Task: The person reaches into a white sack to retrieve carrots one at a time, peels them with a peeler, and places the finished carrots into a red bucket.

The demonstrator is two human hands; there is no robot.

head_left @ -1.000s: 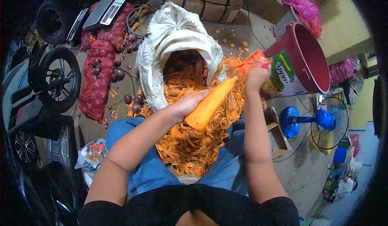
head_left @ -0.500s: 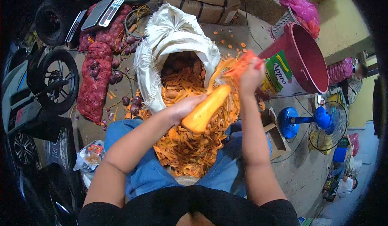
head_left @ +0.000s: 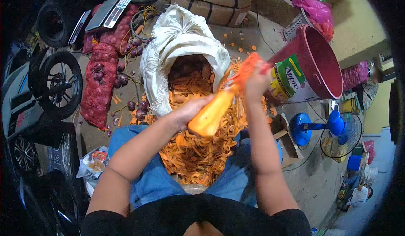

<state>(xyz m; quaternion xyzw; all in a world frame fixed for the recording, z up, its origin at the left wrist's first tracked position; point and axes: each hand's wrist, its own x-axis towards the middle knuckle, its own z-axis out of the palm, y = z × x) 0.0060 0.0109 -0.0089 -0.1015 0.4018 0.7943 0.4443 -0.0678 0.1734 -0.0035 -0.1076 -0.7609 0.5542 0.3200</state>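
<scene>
A large carrot (head_left: 211, 118) with smooth bright orange sides lies at a slant in my left hand (head_left: 190, 110), whose fingers are wrapped round its lower left side. My right hand (head_left: 258, 83) is closed on a red peeler (head_left: 244, 72), blurred by motion. The peeler's working end is at the carrot's upper tip; whether it touches cannot be made out. Beneath both hands spreads a heap of orange peelings (head_left: 198, 160). It runs up to the mouth of a white woven sack (head_left: 183, 39), where several unpeeled carrots (head_left: 185, 96) show.
A tilted red bucket (head_left: 322, 63) stands to the right, near a blue fan (head_left: 337, 126) and an open cardboard box (head_left: 290, 145). On the left are a red net sack of onions (head_left: 99, 86), loose onions (head_left: 141, 107), a scale (head_left: 107, 14) and a motorcycle wheel (head_left: 61, 84).
My right hand and the peeler have moved slightly down and left, toward the carrot's upper tip. The carrot has shifted a little down and left in my left hand.
</scene>
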